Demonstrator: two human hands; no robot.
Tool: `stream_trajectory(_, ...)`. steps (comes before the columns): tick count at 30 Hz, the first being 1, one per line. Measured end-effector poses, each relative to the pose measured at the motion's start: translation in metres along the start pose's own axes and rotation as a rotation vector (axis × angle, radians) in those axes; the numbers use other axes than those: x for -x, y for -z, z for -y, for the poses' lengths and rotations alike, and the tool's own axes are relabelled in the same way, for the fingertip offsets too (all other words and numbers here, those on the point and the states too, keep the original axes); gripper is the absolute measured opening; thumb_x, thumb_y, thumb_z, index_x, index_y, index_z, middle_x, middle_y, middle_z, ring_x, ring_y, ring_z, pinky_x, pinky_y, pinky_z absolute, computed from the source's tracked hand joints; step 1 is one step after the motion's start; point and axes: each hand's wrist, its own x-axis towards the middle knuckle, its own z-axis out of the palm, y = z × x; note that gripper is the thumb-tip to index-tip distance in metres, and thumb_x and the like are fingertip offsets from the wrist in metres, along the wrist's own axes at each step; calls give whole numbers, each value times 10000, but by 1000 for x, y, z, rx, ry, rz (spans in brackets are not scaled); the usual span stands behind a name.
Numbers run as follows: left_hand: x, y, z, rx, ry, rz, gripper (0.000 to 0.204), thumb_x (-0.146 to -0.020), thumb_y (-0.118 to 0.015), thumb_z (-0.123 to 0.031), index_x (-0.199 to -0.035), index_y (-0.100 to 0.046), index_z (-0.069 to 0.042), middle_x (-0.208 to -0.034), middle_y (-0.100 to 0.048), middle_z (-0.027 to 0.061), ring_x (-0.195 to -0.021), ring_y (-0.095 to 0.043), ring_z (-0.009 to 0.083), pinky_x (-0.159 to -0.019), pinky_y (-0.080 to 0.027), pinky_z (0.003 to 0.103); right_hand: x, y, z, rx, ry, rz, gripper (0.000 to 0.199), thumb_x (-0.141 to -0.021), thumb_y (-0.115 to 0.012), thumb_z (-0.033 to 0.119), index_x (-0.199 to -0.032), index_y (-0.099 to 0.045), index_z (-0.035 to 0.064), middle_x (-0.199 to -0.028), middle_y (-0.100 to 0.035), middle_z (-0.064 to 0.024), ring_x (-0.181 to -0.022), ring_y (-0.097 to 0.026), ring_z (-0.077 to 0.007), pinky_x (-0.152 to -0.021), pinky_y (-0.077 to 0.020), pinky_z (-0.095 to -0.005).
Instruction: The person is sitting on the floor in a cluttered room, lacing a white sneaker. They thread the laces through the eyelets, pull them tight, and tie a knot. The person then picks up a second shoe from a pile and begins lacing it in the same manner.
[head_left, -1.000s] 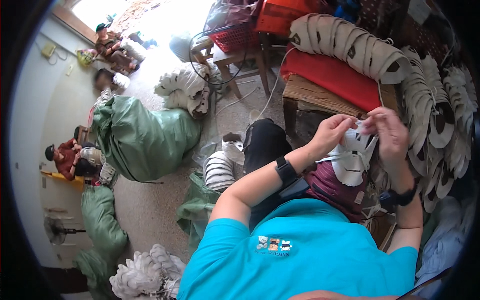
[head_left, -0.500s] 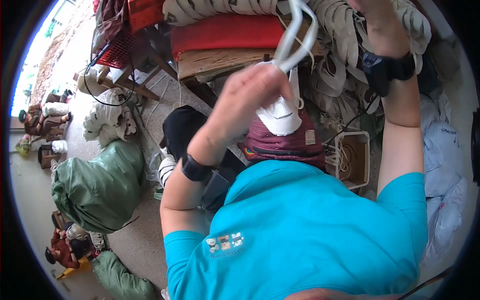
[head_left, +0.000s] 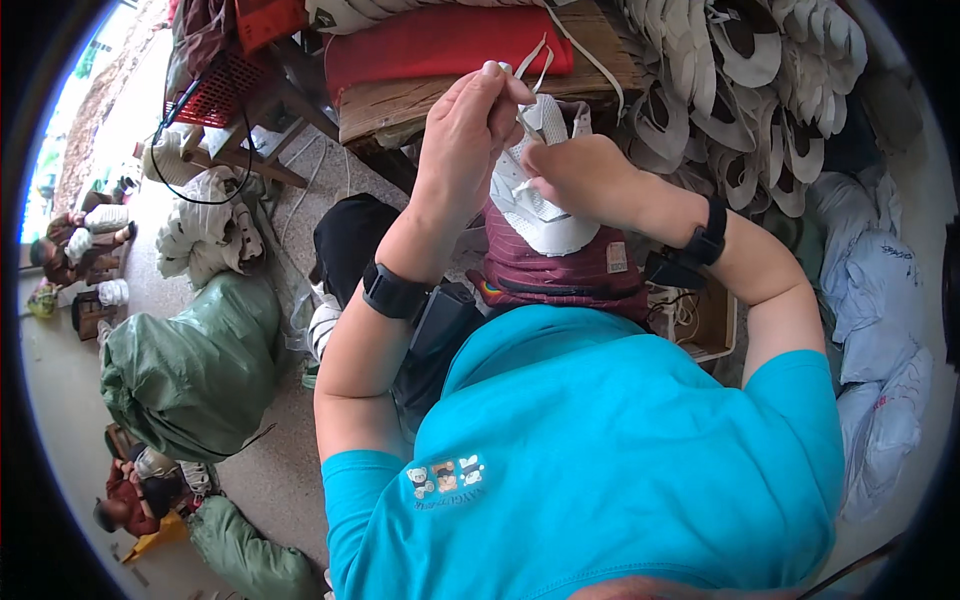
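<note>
A white shoe upper [head_left: 560,236] with a perforated surface lies over the maroon striped cloth [head_left: 585,275] on my lap. Above it, my left hand [head_left: 465,130] is closed, thumb and fingertips pinching a white shoelace [head_left: 546,62] that sticks up past them. My right hand [head_left: 590,178] is bent over the opening of the upper, its fingers curled. A bit of white lace shows under those fingers; the fingertips are partly hidden. Both hands are close together, and each wrist wears a black band.
Ahead stands a wooden bench [head_left: 400,108] with a red pad [head_left: 440,50]. Several shoe uppers [head_left: 745,110] hang in bunches at the right. A cream bin [head_left: 718,325] is beside my lap. Green sacks [head_left: 195,365] lie at left, where other people [head_left: 130,490] sit. Pale bags [head_left: 880,320] line the right.
My right hand has come down from the far upper right to the upper. My left hand has risen slightly, and the large lace loop above it has gone.
</note>
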Motion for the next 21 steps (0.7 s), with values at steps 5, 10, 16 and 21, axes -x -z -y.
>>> stream_trajectory(5,4,4,1,-18,31,-34,352,-1073,-418,-278,-903,-601,-30,-626,-347,-52,-580,-298,68,-588,-319,244,-2,-10,10,51,104,-51,174,-818,-647,162,-907,-560,40,-617,-616,-137,-606,-664,-342,-539,-511,-466)
stream_trajectory(10,3,-6,-12,100,24,10,371,-1064,-443,-293,-879,-624,-28,-573,-332,-71,-536,-296,48,-573,-331,227,10,-22,34,-135,232,-97,163,-766,-650,142,-806,-534,36,-566,-576,-131,-547,-637,-336,-501,-492,-439)
stream_trajectory(16,27,-57,-74,269,-209,-7,338,-1075,-390,-269,-908,-572,-39,-637,-311,-66,-564,-284,57,-604,-336,241,17,-57,31,61,287,-415,89,-757,-603,53,-793,-521,49,-603,-564,-99,-586,-625,-276,-559,-497,-409)
stream_trajectory(21,15,-39,-92,139,-202,366,343,-1086,-347,-248,-933,-572,-39,-662,-323,-59,-572,-292,56,-633,-360,232,26,-45,34,-110,360,-357,101,-815,-655,87,-831,-564,47,-706,-602,-99,-678,-640,-278,-655,-510,-394)
